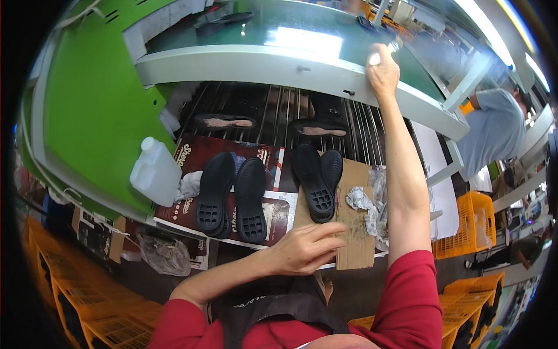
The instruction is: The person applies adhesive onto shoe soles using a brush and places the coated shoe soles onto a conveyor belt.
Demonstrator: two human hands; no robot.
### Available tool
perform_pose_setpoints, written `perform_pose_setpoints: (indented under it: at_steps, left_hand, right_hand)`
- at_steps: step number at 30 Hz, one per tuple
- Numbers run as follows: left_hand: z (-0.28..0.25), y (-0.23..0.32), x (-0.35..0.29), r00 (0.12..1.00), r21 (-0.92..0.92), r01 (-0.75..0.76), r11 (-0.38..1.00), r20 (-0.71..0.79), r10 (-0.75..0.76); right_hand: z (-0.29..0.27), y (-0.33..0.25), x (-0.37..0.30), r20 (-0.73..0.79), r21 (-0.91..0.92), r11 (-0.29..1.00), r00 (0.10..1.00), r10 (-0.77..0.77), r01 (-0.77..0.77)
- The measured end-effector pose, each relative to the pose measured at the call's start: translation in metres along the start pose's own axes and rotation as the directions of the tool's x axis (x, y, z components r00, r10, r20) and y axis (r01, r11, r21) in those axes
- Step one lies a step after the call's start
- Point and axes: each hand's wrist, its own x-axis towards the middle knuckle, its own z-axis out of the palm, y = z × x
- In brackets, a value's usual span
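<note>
My right hand (383, 71) is raised at the far right, above the front rail of the green-topped conveyor. It is closed around a small white-handled object (383, 53), blurred, whose exact kind I cannot make out. My left hand (308, 248) hovers at the near edge of the work surface, its fingers loosely stretched and nothing in them. Just beyond its fingertips, black shoe soles (314, 180) lie overlapping on a piece of brown cardboard (356, 244). More black soles (251, 200) lie to the left on a dark red printed board.
Two black shoe uppers with pinkish undersides (226, 122) rest on metal rollers (279, 104). A white plastic jug (156, 171) stands by the green machine (87, 116). Crumpled paper (361, 200) lies right of the soles. Orange crates (465, 224) and another person (494, 131) are at the right.
</note>
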Motion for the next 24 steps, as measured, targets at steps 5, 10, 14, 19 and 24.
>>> perform_pose_setpoints:
  at_steps: [5,10,14,19,24]
  left_hand:
    - [-0.016,0.021,-0.095,0.917,-0.075,0.399,0.914,0.048,-0.396]
    - [-0.02,0.031,-0.167,0.707,-0.201,0.678,0.707,-0.084,-0.702]
    - [-0.006,0.034,-0.208,0.461,-0.384,0.802,0.457,-0.089,-0.883]
    - [0.008,0.037,-0.19,0.521,-0.246,0.831,0.498,0.033,-0.853]
    - [0.024,0.037,-0.185,0.689,-0.027,0.722,0.692,0.114,-0.715]
  right_hand:
    - [-0.02,-0.002,-0.013,-0.082,0.244,0.968,0.995,-0.048,0.066]
    - [-0.074,-0.019,-0.074,0.078,0.307,0.94,0.98,-0.183,0.151]
    - [-0.118,-0.042,-0.148,0.325,0.417,0.9,0.903,-0.281,0.13]
    - [-0.168,-0.076,-0.244,0.51,0.426,0.904,0.817,-0.271,0.034]
    - [-0.191,-0.122,-0.317,0.565,0.53,0.847,0.765,-0.309,-0.05]
